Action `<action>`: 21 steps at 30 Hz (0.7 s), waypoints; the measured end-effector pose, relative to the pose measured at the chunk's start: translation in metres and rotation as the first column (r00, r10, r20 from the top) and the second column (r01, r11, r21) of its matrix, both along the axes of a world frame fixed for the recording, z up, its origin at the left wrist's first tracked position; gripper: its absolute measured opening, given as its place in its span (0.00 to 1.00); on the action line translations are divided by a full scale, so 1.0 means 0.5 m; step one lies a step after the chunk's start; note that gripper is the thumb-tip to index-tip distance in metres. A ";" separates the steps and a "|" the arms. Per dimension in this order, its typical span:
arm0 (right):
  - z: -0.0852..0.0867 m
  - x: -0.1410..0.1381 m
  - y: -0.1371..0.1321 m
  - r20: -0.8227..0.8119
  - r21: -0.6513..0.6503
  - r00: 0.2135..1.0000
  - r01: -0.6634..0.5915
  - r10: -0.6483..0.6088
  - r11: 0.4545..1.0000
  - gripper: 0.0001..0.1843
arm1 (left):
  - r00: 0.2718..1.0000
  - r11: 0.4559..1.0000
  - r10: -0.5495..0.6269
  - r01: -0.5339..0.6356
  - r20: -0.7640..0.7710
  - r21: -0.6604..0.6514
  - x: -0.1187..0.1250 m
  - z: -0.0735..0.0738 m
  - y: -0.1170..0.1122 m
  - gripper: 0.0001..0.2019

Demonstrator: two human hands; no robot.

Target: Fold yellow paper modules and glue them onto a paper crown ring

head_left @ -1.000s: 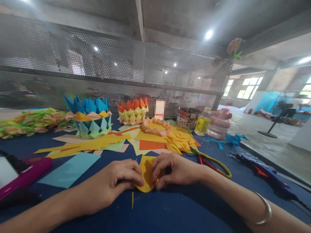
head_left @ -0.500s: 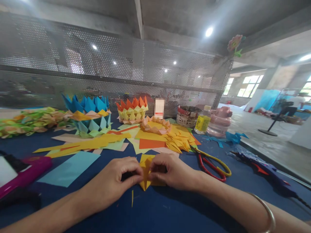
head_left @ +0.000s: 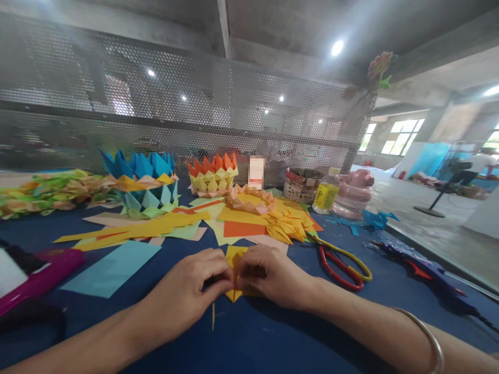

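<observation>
My left hand (head_left: 191, 291) and my right hand (head_left: 268, 275) meet at the middle of the blue table (head_left: 273, 337), fingers curled. Both pinch a small folded yellow paper piece (head_left: 234, 278) that rests on the table between them, its lower point sticking out below the fingertips. A silver bangle (head_left: 431, 337) circles my right wrist. A thin yellow paper sliver (head_left: 212, 317) lies just in front of the left hand.
Red and yellow scissors (head_left: 339, 262) lie right of my hands, a blue glue gun (head_left: 421, 270) farther right. A light blue sheet (head_left: 113, 267) and a magenta tool (head_left: 35, 283) lie left. Folded yellow pieces (head_left: 284, 223), paper crowns (head_left: 140, 182), a bottle (head_left: 325, 197) and a mesh screen stand behind.
The yellow paper went from a wider curved shape to a narrow folded piece. Both hands closed in together over it and shifted slightly away from me.
</observation>
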State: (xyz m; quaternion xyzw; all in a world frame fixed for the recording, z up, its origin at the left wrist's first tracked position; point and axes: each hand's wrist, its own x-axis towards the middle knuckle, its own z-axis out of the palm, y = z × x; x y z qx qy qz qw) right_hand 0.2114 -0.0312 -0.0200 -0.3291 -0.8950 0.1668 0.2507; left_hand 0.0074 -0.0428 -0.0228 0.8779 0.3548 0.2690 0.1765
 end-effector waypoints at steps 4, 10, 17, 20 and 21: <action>-0.004 -0.002 0.001 -0.033 0.016 0.999 0.007 -0.006 1.000 0.04 | 1.000 1.000 0.006 -0.006 -0.012 -0.011 0.000 -0.003 0.002 0.10; -0.006 -0.002 0.003 -0.087 -0.001 0.996 -0.018 0.018 1.000 0.05 | 1.000 1.000 0.017 -0.017 -0.015 -0.018 0.000 -0.005 0.001 0.11; -0.011 -0.003 0.004 -0.102 0.019 0.995 -0.015 0.017 1.000 0.06 | 1.000 1.000 0.024 -0.024 -0.020 0.002 0.004 -0.004 -0.001 0.10; -0.012 -0.005 0.004 -0.113 0.037 0.993 -0.008 0.012 0.999 0.05 | 0.999 0.999 0.032 -0.031 -0.028 0.021 0.005 -0.004 -0.003 0.10; -0.013 -0.005 0.005 -0.115 0.035 0.993 -0.011 0.015 0.999 0.05 | 0.999 0.999 0.036 -0.034 -0.032 0.037 0.006 -0.005 -0.004 0.10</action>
